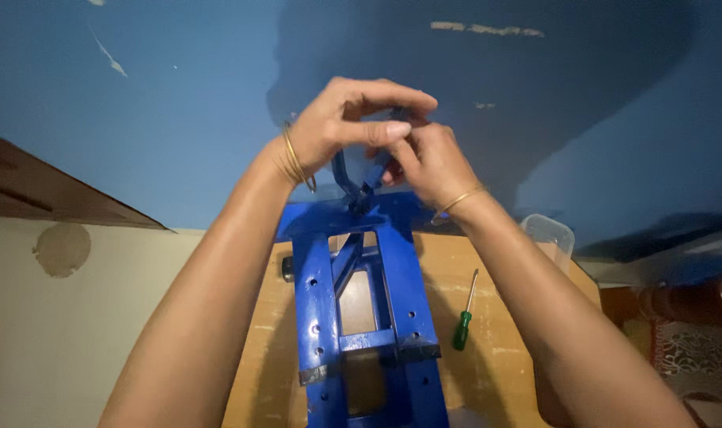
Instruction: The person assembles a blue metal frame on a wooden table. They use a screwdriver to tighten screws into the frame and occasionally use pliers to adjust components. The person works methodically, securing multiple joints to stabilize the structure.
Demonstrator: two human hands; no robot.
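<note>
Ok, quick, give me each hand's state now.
Left hand: closed, fingers pinched on the top of the blue metal frame.
Right hand: closed on the same top part.

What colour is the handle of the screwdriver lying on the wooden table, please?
Green, on the screwdriver; seen in the head view.

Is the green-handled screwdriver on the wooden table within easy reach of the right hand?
Probably yes: the green-handled screwdriver lies uncovered beside the blue metal frame, below the right hand, which is busy at the frame's top.

Single head view, looking down, close over blue frame [365, 301]
</note>
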